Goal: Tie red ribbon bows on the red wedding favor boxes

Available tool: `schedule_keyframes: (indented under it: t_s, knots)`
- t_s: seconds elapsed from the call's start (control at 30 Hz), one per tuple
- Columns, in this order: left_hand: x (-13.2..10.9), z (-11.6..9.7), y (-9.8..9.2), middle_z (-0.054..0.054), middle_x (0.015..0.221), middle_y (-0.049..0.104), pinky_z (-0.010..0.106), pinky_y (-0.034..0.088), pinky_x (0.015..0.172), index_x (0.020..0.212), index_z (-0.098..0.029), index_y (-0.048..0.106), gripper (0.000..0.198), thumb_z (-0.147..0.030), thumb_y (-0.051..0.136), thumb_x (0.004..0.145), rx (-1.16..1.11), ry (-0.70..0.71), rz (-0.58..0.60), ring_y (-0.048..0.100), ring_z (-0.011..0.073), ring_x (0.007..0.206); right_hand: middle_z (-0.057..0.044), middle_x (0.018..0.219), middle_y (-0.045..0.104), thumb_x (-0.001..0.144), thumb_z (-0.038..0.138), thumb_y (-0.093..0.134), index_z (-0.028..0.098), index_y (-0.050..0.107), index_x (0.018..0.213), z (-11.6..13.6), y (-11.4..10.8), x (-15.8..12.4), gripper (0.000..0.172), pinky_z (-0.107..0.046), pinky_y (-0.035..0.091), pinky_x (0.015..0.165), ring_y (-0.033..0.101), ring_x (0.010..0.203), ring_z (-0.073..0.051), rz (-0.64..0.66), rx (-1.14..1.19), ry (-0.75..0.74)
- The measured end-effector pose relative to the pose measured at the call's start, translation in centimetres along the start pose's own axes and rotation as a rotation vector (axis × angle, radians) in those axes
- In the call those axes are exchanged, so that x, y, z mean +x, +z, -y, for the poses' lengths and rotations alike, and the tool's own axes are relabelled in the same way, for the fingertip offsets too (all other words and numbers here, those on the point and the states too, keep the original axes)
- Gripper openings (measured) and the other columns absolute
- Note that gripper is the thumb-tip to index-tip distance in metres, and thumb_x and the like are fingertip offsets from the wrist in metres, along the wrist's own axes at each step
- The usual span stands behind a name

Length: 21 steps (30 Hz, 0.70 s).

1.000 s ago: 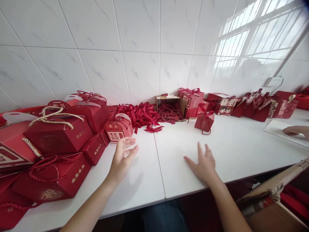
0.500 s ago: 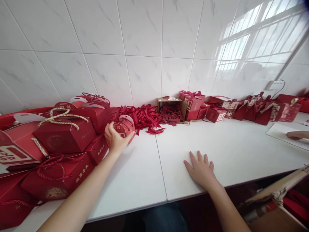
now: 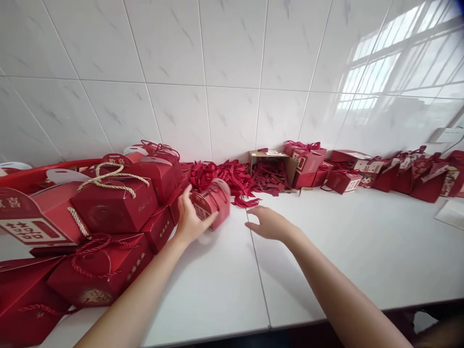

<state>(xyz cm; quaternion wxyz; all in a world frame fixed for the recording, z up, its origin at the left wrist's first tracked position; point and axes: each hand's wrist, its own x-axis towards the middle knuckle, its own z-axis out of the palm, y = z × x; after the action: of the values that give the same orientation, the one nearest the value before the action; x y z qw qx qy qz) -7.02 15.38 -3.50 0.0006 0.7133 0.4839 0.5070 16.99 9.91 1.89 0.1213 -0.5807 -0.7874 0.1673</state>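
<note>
A small red gift box (image 3: 216, 205) with a rounded top flap and a cord handle is tilted and slightly blurred over the white table. My left hand (image 3: 190, 217) grips it, with the fingers on its left side and the thumb across the front. To the right of the box, my right hand (image 3: 266, 222) hovers over the table with fingers and thumb apart and nothing held. Its fingers point toward the box without touching it. Behind the box lies a pile of red ribbons (image 3: 235, 176).
Stacked red gift boxes (image 3: 112, 205) with rope handles crowd the left. An open carton (image 3: 290, 169) of dark red pieces stands by the tiled wall (image 3: 232, 121). More red boxes (image 3: 340, 181) line the back right, near a white paper (image 3: 451, 212) at the edge.
My left hand has shifted right with the gift box, which has turned. My right hand has lifted off the table and moved toward it. The view has swung left.
</note>
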Motion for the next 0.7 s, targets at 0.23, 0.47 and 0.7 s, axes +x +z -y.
schedule_keyframes:
  t_s: [0.23,0.47,0.7]
  knots:
    - [-1.8,-3.1,-1.5,0.013,0.130,0.029,0.046,0.039,0.099,0.140,-0.029,0.006,0.097,-0.033,0.074,0.070,-0.314,0.139,0.495,0.041,0.0280,0.118,-0.007,0.095,0.070,0.085,0.034,0.053,0.020,0.067,0.097,-0.1,-5.1,4.2,0.023,-0.029,0.045,0.070,0.063,0.087,-0.023,0.046,0.074,-0.084]
    - [-1.8,-4.1,-2.3,0.008,0.115,0.042,0.042,0.037,0.095,0.129,-0.027,0.029,0.080,-0.056,0.071,0.068,-0.512,0.046,0.598,0.046,0.0256,0.106,-0.005,0.100,0.066,0.065,0.042,0.073,0.020,0.063,0.100,-0.3,-6.7,4.6,0.042,-0.027,0.045,0.064,0.061,0.087,-0.022,0.288,0.090,-0.197]
    - [-1.8,-4.6,-2.5,0.010,0.126,0.044,0.038,0.039,0.094,0.116,-0.024,0.041,0.063,-0.057,0.069,0.071,-0.618,-0.060,0.666,0.048,0.0276,0.112,-0.007,0.129,0.057,0.048,0.045,0.084,0.033,0.043,0.136,0.3,-5.3,3.8,0.098,-0.038,0.050,0.081,0.057,0.111,-0.033,0.327,0.116,-0.152]
